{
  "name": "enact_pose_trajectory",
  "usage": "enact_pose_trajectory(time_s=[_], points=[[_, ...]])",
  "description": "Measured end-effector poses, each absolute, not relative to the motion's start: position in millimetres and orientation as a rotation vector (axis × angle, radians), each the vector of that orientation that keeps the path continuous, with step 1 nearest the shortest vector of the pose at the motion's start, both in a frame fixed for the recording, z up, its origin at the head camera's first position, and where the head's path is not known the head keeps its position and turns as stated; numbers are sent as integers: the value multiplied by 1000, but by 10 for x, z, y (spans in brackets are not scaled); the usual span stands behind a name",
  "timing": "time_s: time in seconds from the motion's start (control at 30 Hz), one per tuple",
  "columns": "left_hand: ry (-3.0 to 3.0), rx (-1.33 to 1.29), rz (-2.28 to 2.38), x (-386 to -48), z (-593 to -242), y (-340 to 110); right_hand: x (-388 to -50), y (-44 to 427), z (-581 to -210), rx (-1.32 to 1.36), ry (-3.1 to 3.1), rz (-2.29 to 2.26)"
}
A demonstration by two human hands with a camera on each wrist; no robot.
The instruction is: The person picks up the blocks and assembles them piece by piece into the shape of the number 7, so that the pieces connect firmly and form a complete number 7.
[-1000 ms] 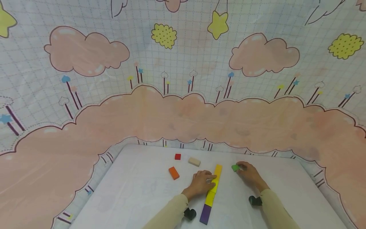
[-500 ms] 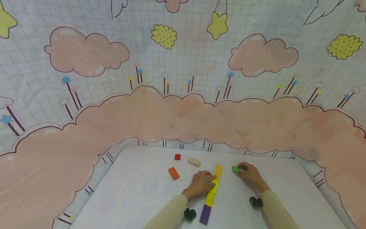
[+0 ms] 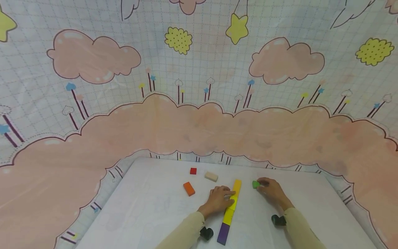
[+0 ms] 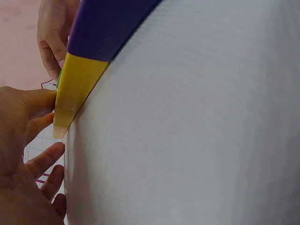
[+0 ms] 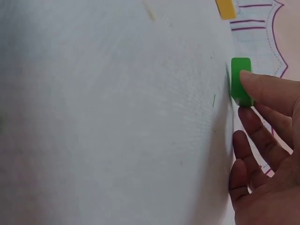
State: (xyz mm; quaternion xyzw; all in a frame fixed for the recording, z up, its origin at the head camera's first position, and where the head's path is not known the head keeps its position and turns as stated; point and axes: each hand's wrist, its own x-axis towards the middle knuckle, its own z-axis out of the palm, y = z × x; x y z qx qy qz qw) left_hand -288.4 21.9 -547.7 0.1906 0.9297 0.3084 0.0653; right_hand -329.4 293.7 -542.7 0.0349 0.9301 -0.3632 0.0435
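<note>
A straight row of blocks lies on the white table, with a purple block (image 3: 223, 233) at the near end and yellow blocks (image 3: 228, 216) beyond it. My left hand (image 3: 216, 200) rests beside the row, its thumb and forefinger touching the yellow part and the other fingers spread. In the left wrist view the purple block (image 4: 108, 28) shows closest. To the right of the row, my right hand (image 3: 273, 191) pinches a small green block (image 3: 255, 184) between thumb and fingers. The right wrist view shows the thumb on the green block's (image 5: 240, 65) face.
Left of the row lie a red block (image 3: 193, 171), a cream block (image 3: 211, 176) and an orange block (image 3: 189, 188). Dark wrist-worn pieces (image 3: 206, 233) sit by both sleeves. A cloud-patterned cloth (image 3: 199, 128) hangs behind the table (image 3: 140, 207).
The green block has turned and shifted slightly nearer in the right hand's fingers. My left hand and the row of blocks have stayed in place.
</note>
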Motion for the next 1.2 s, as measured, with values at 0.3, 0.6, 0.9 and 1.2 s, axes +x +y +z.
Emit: enact_pose_trajectory(time_s=[0.3, 0.6, 0.9, 1.2], points=[[2816, 563, 925, -2889, -5481, 234, -3268, 2901, -5351, 68, 2865, -1146], [2810, 559, 945, -2905, -5471, 244, -3313, 2854, -5306, 90, 2842, -1166], [2814, 554, 935, -2935, -5485, 256, -3358, 2796, -5278, 38, 2872, -1227], [2815, 555, 934, -2941, -5479, 268, -3415, 2737, -5292, 3, 2883, -1257]])
